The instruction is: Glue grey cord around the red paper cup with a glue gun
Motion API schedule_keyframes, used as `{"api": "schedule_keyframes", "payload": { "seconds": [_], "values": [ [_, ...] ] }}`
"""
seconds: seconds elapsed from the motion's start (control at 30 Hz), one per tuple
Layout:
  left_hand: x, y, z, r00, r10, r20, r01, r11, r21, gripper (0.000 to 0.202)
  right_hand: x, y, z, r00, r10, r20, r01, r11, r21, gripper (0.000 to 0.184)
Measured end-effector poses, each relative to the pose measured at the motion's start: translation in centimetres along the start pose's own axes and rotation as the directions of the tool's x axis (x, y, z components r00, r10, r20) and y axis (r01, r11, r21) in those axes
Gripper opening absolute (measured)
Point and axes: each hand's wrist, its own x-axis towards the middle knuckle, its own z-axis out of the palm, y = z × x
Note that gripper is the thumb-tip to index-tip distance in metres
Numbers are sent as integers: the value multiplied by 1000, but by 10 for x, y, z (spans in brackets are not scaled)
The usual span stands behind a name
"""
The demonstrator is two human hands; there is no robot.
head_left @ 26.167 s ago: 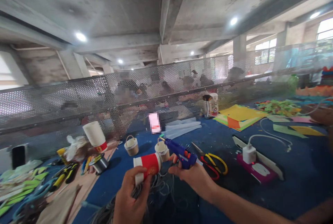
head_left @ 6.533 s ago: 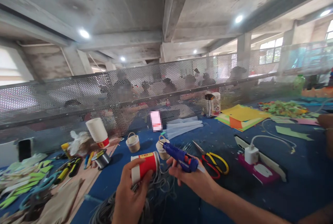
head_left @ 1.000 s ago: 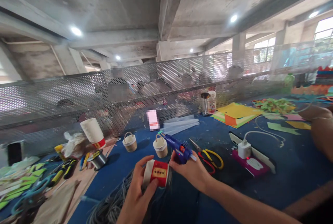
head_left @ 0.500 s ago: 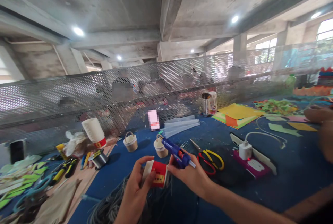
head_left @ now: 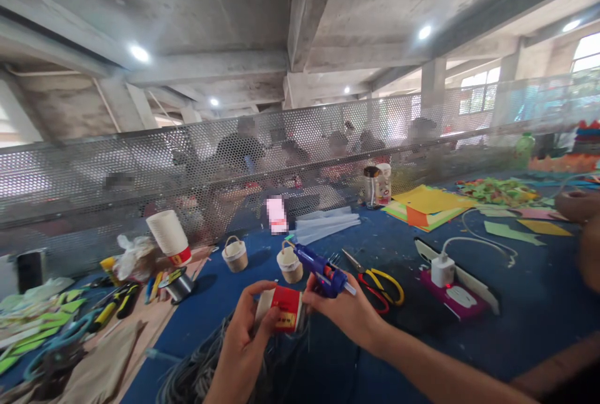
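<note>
My left hand (head_left: 250,329) grips a cut-down paper cup (head_left: 287,309) with a red band, lying on its side in the fingers. A blue hot glue gun (head_left: 323,274) is in my right hand (head_left: 349,310), its nozzle pointing up and left, away from me, and a clear glue stick poking out of its back end. My right fingertips are close to the cup's right end; whether they touch it I cannot tell. Beyond the hands stand two small baskets with handles, one left (head_left: 235,255) and one right (head_left: 289,264), partly behind the glue gun.
Scissors (head_left: 382,285) lie right of the glue gun, near a purple power strip (head_left: 457,297) with a charger. Grey cord (head_left: 197,360) is heaped under my left hand. Stacked paper cups (head_left: 169,238) and a wire spool (head_left: 179,285) stand left. A perforated metal screen (head_left: 187,185) runs behind.
My right hand and the glue gun have shifted slightly to the right. The left hand holds the cup almost unmoved. Behind the screen, a person has moved.
</note>
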Motion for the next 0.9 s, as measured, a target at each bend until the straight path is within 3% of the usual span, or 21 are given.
{"api": "schedule_keyframes", "payload": {
  "seconds": [0.3, 0.5, 0.73, 0.9],
  "values": [
    [8, 5, -15, 998, 10, -57, -4, 995, 95, 51, -6, -5, -1, 993, -23, 113, 24, 1000, -2, 27],
    [11, 8, -22, 979, 49, -196, -18, 988, 156, 54, -9, -1, -8, 981, -190, 44, 194, 971, -138, 26],
    [13, 15, -24, 948, 83, -307, -45, 991, 129, 52, -22, 16, -9, 987, -136, 89, 150, 974, -171, 31],
    [13, 14, -23, 935, 111, -337, -57, 985, 165, 52, -16, 12, -1, 996, -41, 78, 44, 998, -38, 36]
  ]
}}
